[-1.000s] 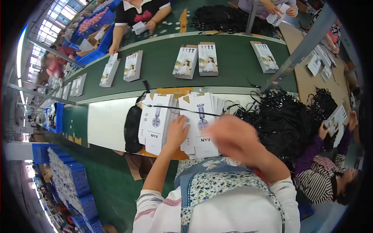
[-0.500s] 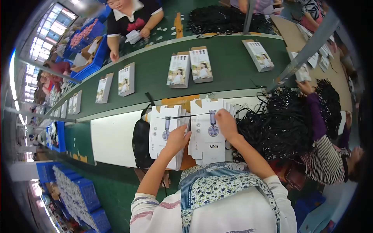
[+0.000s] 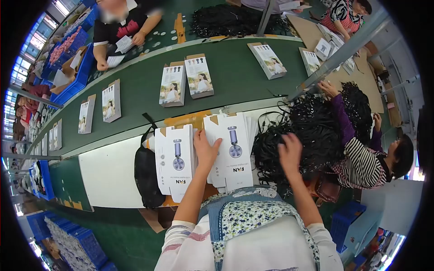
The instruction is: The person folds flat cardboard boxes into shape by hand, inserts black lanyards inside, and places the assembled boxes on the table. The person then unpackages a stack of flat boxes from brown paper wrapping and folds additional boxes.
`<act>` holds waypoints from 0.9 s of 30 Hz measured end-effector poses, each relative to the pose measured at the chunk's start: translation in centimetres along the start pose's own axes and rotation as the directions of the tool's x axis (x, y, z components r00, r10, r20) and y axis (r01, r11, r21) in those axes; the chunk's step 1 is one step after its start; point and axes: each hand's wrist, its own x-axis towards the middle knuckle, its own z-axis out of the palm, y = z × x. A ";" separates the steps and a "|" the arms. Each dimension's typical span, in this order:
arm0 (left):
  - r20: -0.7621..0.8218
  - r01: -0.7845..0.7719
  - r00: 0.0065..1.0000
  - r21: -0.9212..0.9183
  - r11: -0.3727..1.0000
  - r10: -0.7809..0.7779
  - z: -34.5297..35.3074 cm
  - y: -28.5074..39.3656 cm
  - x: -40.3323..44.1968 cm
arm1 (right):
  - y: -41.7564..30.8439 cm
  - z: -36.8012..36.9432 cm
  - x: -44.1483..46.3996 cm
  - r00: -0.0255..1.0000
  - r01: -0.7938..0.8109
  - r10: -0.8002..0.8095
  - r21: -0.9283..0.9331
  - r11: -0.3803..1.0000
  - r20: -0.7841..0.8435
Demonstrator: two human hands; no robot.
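Observation:
Two stacks of flat white fan cartons stand side by side in front of me, a left stack (image 3: 174, 156) and a right stack (image 3: 235, 153), each printed with a handheld fan. My left hand (image 3: 206, 148) lies at the gap between them, thumb apart from the fingers, touching the carton edges. No strap shows in it. To the right, a large tangled heap of black straps (image 3: 312, 131) rests on the bench. Slightly blurred, my right hand (image 3: 290, 151) is over the heap's near left side with fingers apart; I see nothing held in it.
A green conveyor (image 3: 226, 63) runs across ahead, carrying several printed fan boxes (image 3: 172, 86). A black bag (image 3: 148, 169) sits left of the cartons. A metal post (image 3: 339, 54) slants at the right. Co-workers sit opposite and at the right, where one person's striped sleeve (image 3: 357, 131) reaches past the straps.
The black strap stretched between my hands is out of sight. My right hand has moved right, from the right carton stack to the strap heap. My left hand has shifted to the gap between stacks.

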 end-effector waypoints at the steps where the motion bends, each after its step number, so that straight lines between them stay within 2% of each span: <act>1: -0.007 -0.001 1.000 0.007 1.000 0.001 0.0 0.6 -0.1 | -1.5 2.1 0.7 0.989 0.023 -0.042 0.138 0.990 0.139; 2: 0.005 -0.012 1.000 0.045 0.999 0.012 0.0 1.2 -0.4 | -3.5 3.6 0.9 0.973 0.021 -0.057 0.160 0.987 0.224; 3: 0.017 -0.024 1.000 0.082 0.996 0.022 0.1 2.0 -0.6 | -3.2 6.8 0.7 0.935 -0.024 -0.079 0.282 0.959 0.346; 4: 0.011 -0.024 1.000 0.090 0.996 0.023 0.5 2.4 -0.9 | -4.7 8.4 0.8 0.902 -0.177 0.017 0.334 0.926 0.432; 6: -0.030 -0.096 0.995 0.131 0.987 0.100 1.3 2.5 -1.2 | -6.3 8.7 0.1 0.908 -0.211 0.073 0.299 0.931 0.412; 8: 0.006 -0.135 0.991 0.174 0.975 0.136 0.2 2.2 -0.7 | -6.4 9.3 -0.1 0.904 -0.243 0.101 0.305 0.921 0.415; 10: 0.046 -0.182 0.983 0.204 0.962 0.177 0.3 2.5 -0.5 | -5.0 9.9 -0.3 0.960 -0.155 0.089 0.240 0.958 0.267; 11: 0.038 -0.230 0.973 0.192 0.954 0.227 0.9 3.1 -0.4 | -4.7 9.1 -0.3 0.963 -0.178 0.118 0.240 0.954 0.242; 13: 0.026 -0.278 0.960 0.170 0.945 0.278 1.4 4.4 -0.4 | -4.4 7.2 -0.4 0.992 -0.107 0.062 0.447 0.888 0.114; 14: 0.064 -0.081 0.993 -0.220 0.972 0.097 0.4 6.1 -0.4 | -5.3 5.4 -0.1 0.992 -0.112 0.075 0.443 0.889 0.100; 15: 0.178 0.160 0.981 -0.557 0.815 -0.071 -0.8 8.3 -1.0 | -6.6 2.3 0.0 0.953 -0.304 0.197 0.676 0.672 0.232; 16: 0.238 0.233 0.967 -0.695 0.681 -0.088 -3.0 12.0 -1.9 | -7.7 -0.6 0.1 0.885 -0.461 0.264 0.810 0.363 0.385; 17: 0.249 0.237 0.965 -0.694 0.680 -0.082 -4.3 14.0 -2.9 | -8.3 -3.1 -0.3 0.883 -0.461 0.276 0.809 0.365 0.380; 19: 0.170 0.117 0.985 -0.807 0.578 0.038 -6.2 15.7 -5.5 | -9.0 -7.2 -1.4 0.938 -0.346 0.119 0.851 0.394 0.326; 20: 0.177 0.121 0.983 -0.808 0.577 0.041 -6.6 15.6 -6.5 | -8.8 -8.4 -1.7 0.937 -0.348 0.125 0.850 0.396 0.325; 21: 0.151 0.037 0.977 -0.811 0.584 0.149 -6.8 15.4 -7.4 | -8.3 -9.5 -2.0 0.983 -0.102 -0.083 0.871 0.480 0.161; 22: 0.128 -0.046 0.959 -0.812 0.582 0.254 -6.8 15.3 -8.1 | -7.6 -10.3 -2.5 0.954 0.152 -0.299 0.848 0.508 0.008; 23: 0.136 -0.039 0.958 -0.813 0.581 0.254 -6.3 15.5 -8.4 | -6.8 -10.9 -3.2 0.956 0.147 -0.292 0.846 0.513 0.011; 25: 0.153 -0.129 0.928 -0.721 0.681 0.339 -4.6 16.2 -8.9 | -5.3 -12.1 -4.8 0.963 0.094 -0.264 0.844 0.527 0.058; 26: 0.209 -0.020 0.948 -0.712 0.702 0.239 -3.7 17.2 -9.3 | -4.7 -12.5 -5.9 0.977 -0.110 -0.095 0.834 0.541 0.190; 27: 0.289 0.087 0.938 -0.730 0.678 0.190 -2.8 18.0 -9.3 | -4.0 -12.9 -6.8 0.977 -0.108 -0.096 0.833 0.543 0.189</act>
